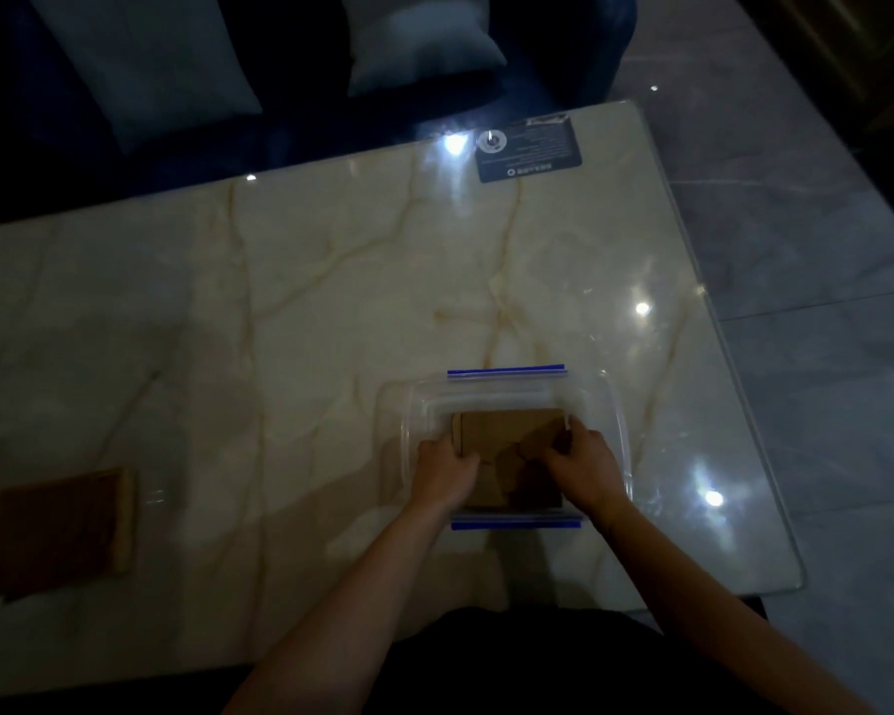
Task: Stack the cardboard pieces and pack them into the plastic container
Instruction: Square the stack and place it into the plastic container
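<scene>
A clear plastic container [618,405] with blue clip strips at its far and near rims stands on the marble table, near the front edge. Inside it lies a stack of brown cardboard pieces [507,430]. My left hand [442,472] grips the stack's left edge, fingers curled over it. At the stack's right side my right hand [584,461] holds the cardboard with curled fingers. Both hands reach down inside the container. The near part of the stack is hidden by my hands and in shadow.
A large brown cardboard sheet [47,528] lies at the table's [331,301] left front edge. A dark card with a round white object [530,147] sits at the far right corner. Behind the table are a dark sofa and pale cushions [140,59]. Grey floor lies to the right.
</scene>
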Motion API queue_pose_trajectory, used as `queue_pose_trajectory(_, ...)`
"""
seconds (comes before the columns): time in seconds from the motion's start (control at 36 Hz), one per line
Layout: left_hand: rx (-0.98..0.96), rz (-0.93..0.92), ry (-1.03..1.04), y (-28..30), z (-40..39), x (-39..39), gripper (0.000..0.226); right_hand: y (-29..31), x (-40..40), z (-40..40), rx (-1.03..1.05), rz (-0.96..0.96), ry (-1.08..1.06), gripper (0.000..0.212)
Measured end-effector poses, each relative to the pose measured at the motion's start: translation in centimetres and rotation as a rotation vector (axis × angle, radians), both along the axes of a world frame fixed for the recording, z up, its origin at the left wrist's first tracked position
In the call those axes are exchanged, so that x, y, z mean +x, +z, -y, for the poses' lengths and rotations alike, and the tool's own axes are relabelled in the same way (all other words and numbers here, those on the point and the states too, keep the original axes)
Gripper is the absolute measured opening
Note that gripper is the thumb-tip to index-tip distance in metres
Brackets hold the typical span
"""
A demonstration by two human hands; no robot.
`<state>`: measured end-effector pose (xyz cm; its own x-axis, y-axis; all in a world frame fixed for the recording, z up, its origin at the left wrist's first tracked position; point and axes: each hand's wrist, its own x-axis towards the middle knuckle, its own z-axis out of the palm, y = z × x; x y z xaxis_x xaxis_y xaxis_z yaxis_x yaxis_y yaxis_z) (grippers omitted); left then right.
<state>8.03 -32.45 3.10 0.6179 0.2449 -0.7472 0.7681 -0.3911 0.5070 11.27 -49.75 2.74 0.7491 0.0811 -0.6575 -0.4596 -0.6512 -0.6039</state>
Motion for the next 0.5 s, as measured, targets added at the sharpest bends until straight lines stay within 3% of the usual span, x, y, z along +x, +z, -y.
queue_pose_trajectory(0.08, 0.062, 0.028, -0.039, 0.0, 0.0, 0.0, 0.044, 0.6, -0.5, 0.1, -0.100, 0.101, 0.096, 0.053)
queue_pose_trajectory(0.19, 0.221, 0.223, -0.183, -0.1, 0.1, 0.2, 0.058, 1.8, -2.6, 1.1, -0.241, 0.415, 0.297, 0.062)
queue_pose_trajectory(0.31, 0.309, 0.353, -0.509, -0.6, 0.0, 1.7, 0.057, 1.4, -4.4, 3.0, -0.380, 0.631, 0.539, 0.077)
queue_pose_trajectory(0.5, 0.347, 0.286, -0.902, -2.7, -0.4, 4.4, 0.075, -0.5, -5.2, 4.3, -0.456, 0.501, 0.654, 0.114)
